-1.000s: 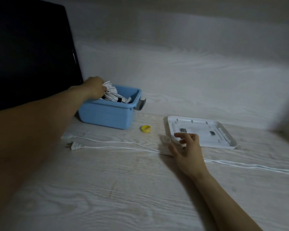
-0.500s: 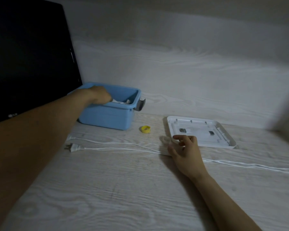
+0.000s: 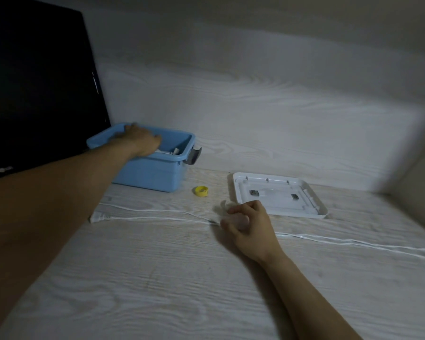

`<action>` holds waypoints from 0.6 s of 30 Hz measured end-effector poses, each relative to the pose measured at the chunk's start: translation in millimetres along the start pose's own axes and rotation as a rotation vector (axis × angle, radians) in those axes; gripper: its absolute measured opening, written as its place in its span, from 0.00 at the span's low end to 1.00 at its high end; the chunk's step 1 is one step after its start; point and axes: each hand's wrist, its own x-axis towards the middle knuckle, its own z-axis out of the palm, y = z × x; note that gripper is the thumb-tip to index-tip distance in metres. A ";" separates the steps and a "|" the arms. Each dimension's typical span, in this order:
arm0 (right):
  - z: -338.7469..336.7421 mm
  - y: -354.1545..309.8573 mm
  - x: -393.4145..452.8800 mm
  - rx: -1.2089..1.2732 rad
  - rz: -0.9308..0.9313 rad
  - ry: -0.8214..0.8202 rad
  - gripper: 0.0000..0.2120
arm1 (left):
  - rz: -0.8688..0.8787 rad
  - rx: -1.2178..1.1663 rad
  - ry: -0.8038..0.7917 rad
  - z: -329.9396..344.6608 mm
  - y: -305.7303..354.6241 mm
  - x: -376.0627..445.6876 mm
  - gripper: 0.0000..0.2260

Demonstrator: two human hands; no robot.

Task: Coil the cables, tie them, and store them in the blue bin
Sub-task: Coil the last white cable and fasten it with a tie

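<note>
Cables: one white bundle (image 3: 168,151) lies inside the bin (image 3: 155,170), only partly visible under the left hand (image 3: 142,141). That hand reaches into the bin; its fingers point down out of sight, so whether they grip the bundle cannot be told. A second cable (image 3: 157,218), loose and uncoiled, runs along the table (image 3: 182,278) in front of the bin, its plug (image 3: 100,217) below the bin's left corner and its length trailing off to the right, well away from the bin. The right hand (image 3: 248,224) rests on this cable to the right of the bin, fingers curled loosely; a pinch on the cable is not clear. A yellow tie (image 3: 201,191) sits just right of the bin's front corner. The white lid (image 3: 277,195) lies further right, apart from the bin.

Judgement: the loose cable is light, thin and limp, likely springy and inclined to uncoil. Best taken near the plug, looped hand over hand, pinched at the crossing, then bound with the tie. A snag on the lid edge is possible.
</note>
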 end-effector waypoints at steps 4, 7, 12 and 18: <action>-1.4 -3.9 1.6 -0.052 -0.030 -0.013 0.11 | 0.343 -0.218 0.540 10.1 -0.7 -27.9 0.11; 1.0 -4.9 1.2 -0.100 -0.066 -0.099 0.11 | 0.682 -0.423 0.638 24.7 15.7 -80.1 0.07; 11.0 -4.0 -2.0 -0.241 -0.069 -0.147 0.16 | 0.813 -0.384 0.200 80.2 28.1 -152.5 0.12; 18.0 -2.8 -9.6 -0.403 -0.166 -0.025 0.17 | 0.600 -0.157 0.114 120.7 9.6 -174.5 0.16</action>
